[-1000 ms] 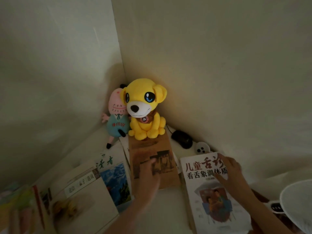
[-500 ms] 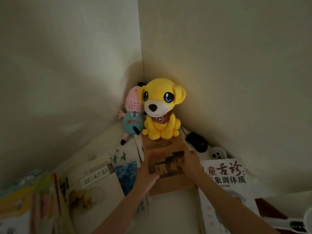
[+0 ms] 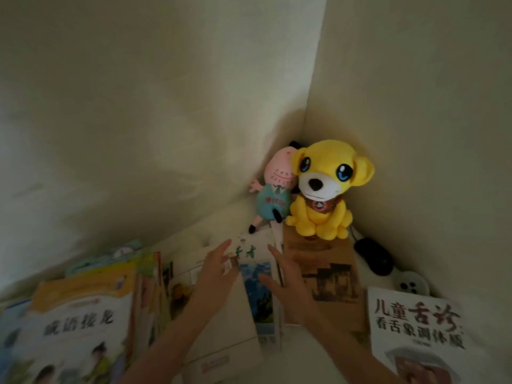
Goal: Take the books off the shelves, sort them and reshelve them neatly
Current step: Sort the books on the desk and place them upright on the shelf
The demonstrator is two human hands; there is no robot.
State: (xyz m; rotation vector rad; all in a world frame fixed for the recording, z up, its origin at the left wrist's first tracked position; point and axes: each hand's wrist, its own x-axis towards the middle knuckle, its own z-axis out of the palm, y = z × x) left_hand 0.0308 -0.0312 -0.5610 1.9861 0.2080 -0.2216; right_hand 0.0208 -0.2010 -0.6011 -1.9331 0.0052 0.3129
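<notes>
- Left hand, at centre frame, stretches with fingers straight and loosely spread over the left edge of a magazine with a blue landscape cover; it grips nothing.
- Right hand, fingers likewise extended and apart, sits at the magazine's right edge with its thumb over the blue picture; the blur hides whether either hand actually presses the cover.
- Magazine lies flat at centre, between a white book beside the left forearm and a brown book to its right.
- Yellow plush dog sits on the brown book's far end, right of centre; a pink pig doll leans just beside it on the left.
- Children's picture books are piled at lower left; a white book with a red-and-black Chinese title lies at lower right.
- Black computer mouse and a white round gadget rest right of the brown book.
</notes>
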